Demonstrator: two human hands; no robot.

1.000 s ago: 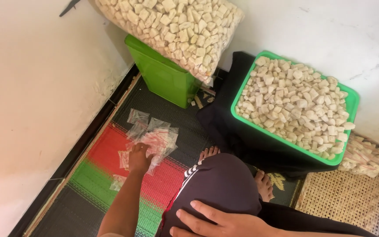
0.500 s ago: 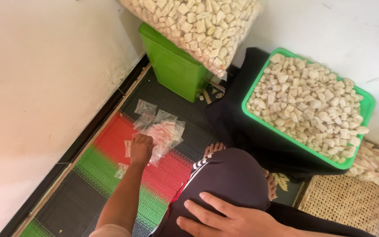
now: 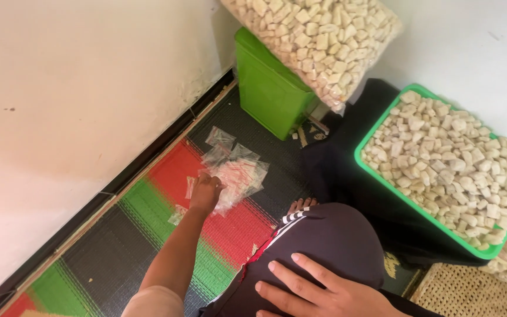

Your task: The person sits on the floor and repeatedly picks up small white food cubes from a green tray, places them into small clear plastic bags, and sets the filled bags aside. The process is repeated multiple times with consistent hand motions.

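The left hand (image 3: 205, 194) reached forward and down to a loose heap of small clear plastic bags with red strips (image 3: 237, 175) lying on the red, green and black striped woven floor mat (image 3: 148, 235). The heap lay just ahead and slightly right of the knuckles, touching the fingertips, and it spread along a line running away from the person toward the white wall (image 3: 77, 100). The fingers were curled down onto the near edge of the heap; whether the grip had closed on a bag or only pressed on it could not be told, since the back of the hand hid the fingertips. The right hand (image 3: 318, 290) lay flat with fingers spread on the dark-trousered knee (image 3: 324, 240), well apart from the bags, so the left hand was plainly the nearer. Further right stood a green plastic basket full of pale cut chunks (image 3: 447, 164), and beyond the heap a green plastic bin (image 3: 268, 88) under a big clear sack of the same chunks (image 3: 318, 35).
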